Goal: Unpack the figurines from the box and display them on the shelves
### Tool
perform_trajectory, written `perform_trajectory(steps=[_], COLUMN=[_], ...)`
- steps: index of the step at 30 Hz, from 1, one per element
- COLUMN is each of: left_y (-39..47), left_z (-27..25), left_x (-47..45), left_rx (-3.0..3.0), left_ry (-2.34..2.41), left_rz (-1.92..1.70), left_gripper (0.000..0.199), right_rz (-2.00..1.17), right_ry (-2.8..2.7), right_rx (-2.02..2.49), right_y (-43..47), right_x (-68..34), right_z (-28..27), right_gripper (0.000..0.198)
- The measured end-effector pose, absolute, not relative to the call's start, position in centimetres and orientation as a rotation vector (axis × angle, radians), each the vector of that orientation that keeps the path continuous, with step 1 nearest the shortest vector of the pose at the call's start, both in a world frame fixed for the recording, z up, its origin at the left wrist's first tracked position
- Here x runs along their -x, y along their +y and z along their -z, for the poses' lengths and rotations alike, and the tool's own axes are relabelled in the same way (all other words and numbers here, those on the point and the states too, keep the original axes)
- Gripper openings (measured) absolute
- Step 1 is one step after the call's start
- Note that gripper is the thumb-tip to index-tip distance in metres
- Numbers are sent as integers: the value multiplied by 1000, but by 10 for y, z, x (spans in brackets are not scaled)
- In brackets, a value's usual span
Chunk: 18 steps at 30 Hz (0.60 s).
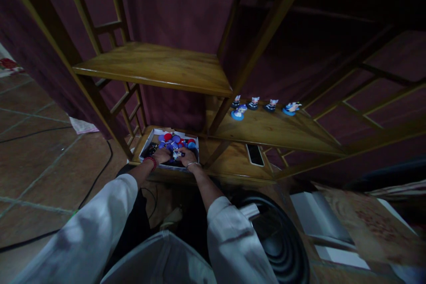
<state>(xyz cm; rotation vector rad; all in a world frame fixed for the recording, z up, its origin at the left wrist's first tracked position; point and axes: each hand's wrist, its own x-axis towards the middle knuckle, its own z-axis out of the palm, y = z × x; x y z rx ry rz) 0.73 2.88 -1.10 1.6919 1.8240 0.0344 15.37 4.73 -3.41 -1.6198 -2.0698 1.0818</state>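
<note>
A shallow white box (148, 141) on the lowest shelf holds a jumble of small figurines with purple, red and blue round bases (176, 138). My left hand (161, 155) reaches into its left side, fingers drawn together and pointing down; what they hold, if anything, is hidden. At the box's right side my right hand (188, 157) is closed on a small white-and-blue figurine (177, 154), which sits at the fingertips between both hands. A red bead bracelet circles my left wrist, and a thin bracelet is on my right.
Several figurines on blue bases stand on the right shelf (273, 131), among them a purple-white one (238, 112). A phone (255, 154) lies on the shelf below. A wooden post divides the shelves. A ridged black round object (282, 248) and a cardboard box (372, 222) are at lower right.
</note>
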Motion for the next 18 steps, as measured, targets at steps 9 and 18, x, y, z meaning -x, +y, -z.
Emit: perform_trajectory(steps=[9,18], left_y=[23,23], left_z=[1,9], left_x=[-8,-5], left_rx=[-1700,-1735], left_ry=[1775,1709], left_rz=[31,-33], left_gripper=[28,30], right_rz=[-1105,-1063], right_ry=[-2033,-1974], right_rx=[1595,1612], right_y=[48,46], right_x=[-153,-153], right_z=[35,32], right_gripper=[41,34])
